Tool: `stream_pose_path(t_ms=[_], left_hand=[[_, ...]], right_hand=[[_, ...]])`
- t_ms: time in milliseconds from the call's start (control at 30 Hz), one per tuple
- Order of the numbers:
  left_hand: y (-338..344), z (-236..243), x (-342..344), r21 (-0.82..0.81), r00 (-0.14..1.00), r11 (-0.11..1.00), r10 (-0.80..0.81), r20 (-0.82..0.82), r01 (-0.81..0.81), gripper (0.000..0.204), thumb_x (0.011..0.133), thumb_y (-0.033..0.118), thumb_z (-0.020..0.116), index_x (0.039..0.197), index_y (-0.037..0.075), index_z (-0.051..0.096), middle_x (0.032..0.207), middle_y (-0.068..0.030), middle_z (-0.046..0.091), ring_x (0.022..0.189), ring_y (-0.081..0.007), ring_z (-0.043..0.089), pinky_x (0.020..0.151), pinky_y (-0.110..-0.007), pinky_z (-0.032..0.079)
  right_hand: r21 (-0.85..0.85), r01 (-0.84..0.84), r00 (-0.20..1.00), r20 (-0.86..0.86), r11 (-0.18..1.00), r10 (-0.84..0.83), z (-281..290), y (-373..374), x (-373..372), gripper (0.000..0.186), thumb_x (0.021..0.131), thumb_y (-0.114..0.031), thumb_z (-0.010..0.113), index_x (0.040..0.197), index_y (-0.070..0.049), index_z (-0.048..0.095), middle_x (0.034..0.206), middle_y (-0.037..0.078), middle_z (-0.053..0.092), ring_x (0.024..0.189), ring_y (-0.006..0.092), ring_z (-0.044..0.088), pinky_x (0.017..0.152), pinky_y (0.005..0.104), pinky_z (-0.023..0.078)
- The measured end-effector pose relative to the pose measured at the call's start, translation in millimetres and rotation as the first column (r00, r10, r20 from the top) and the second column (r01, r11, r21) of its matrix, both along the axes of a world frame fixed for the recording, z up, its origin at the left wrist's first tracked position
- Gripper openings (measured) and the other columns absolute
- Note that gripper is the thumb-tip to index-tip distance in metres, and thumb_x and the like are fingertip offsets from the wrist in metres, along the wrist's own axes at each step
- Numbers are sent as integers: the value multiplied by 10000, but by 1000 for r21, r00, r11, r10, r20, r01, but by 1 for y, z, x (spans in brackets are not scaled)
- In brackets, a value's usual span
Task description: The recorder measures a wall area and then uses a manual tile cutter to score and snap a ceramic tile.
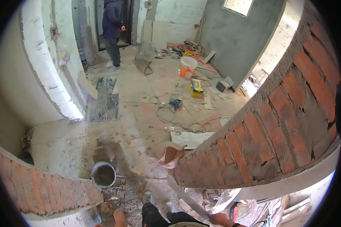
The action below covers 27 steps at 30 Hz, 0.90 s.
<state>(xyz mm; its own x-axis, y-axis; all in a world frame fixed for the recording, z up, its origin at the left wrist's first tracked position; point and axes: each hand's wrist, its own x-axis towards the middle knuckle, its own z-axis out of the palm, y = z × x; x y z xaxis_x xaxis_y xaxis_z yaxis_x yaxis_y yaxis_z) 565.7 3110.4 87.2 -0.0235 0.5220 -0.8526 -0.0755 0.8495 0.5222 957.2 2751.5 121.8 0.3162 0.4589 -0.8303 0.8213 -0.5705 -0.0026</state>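
Note:
At the lower edge, right of my legs, my right hand (219,219) is closed round the near end of a long, flat, pale grey straightedge (188,199). It slants up and left, its far end beside the lower end of the right brick wall (254,140). My left hand (119,217) is low in the view, left of my legs, near rubble on the floor; how its fingers lie is too unclear to tell. Beyond it stands a bucket (103,174) with grey contents. An open sack (170,156) of brownish powder stands by the wall's end.
A second low brick wall (45,189) curves in from the left. Farther off are a power tool (175,103) with a loose cable, a yellow toolbox (196,88) and an orange-white bucket (188,67). Another person (112,34) stands near the doorway. Tools and debris lie lower right.

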Motion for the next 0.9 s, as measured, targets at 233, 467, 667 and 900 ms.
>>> stream_pose_path(t_ms=[233,467,667,900], left_hand=[[120,-24,15,22,999,1000,-3,-48,4,148,895,141,482,811,19,466,661,-89,478,527,-203,511,447,-364,456],[141,9,59,-172,984,980,-123,-128,100,128,901,129,491,815,36,478,668,-71,482,534,-175,496,455,-311,461],[112,-107,-21,-126,955,965,-247,-163,228,123,831,143,581,818,22,563,647,-103,521,568,-212,565,483,-350,482],[140,-36,-19,-85,984,990,-121,-132,110,150,857,226,559,902,83,572,747,-61,581,610,-208,582,540,-347,488]], right_hand=[[39,196,980,11,980,-196,30,34,-44,438,811,-527,484,1000,-165,640,868,136,666,823,349,635,732,457,505],[194,378,921,21,905,-389,44,11,-99,278,797,-400,521,859,-168,660,820,114,666,769,344,618,638,455,484],[122,440,898,-75,890,-434,61,33,-117,325,807,-403,507,923,-143,664,851,148,663,808,363,615,694,464,478],[-28,547,834,-68,837,-547,66,86,-90,416,812,-439,526,949,-76,675,881,195,662,864,385,612,733,466,457]])
